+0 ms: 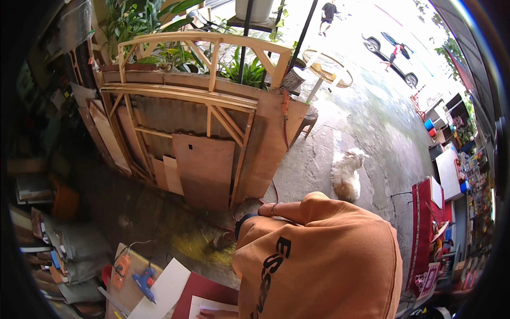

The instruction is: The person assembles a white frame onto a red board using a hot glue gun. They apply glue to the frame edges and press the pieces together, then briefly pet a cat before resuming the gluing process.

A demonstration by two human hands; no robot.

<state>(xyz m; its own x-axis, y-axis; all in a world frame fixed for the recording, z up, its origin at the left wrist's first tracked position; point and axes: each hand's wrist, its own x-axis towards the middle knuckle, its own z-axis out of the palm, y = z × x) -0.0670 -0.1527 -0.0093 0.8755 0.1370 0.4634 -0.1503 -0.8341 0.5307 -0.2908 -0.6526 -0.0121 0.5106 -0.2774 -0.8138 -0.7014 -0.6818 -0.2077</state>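
Note:
At the lower edge, part of a hand [218,313] rests on a white sheet [199,304] over a dark red board [208,290]. Its wrist is hidden, so I cannot tell whether it is my left hand or another person's. My right hand does not show. Left of the sheet lie a white strip [162,290], a blue glue gun [143,283] and an orange corded tool [122,266]. A person in an orange shirt [329,255] fills the lower middle, one bare arm [287,210] reaching left.
Wooden frames [212,64] and plywood panels [203,167] stand ahead. A white and tan dog [348,173] lies on the concrete floor [380,154]. At right is a red-covered table [421,234]. Stacked grey bags [85,260] sit at left. A walking person [328,13] is far off.

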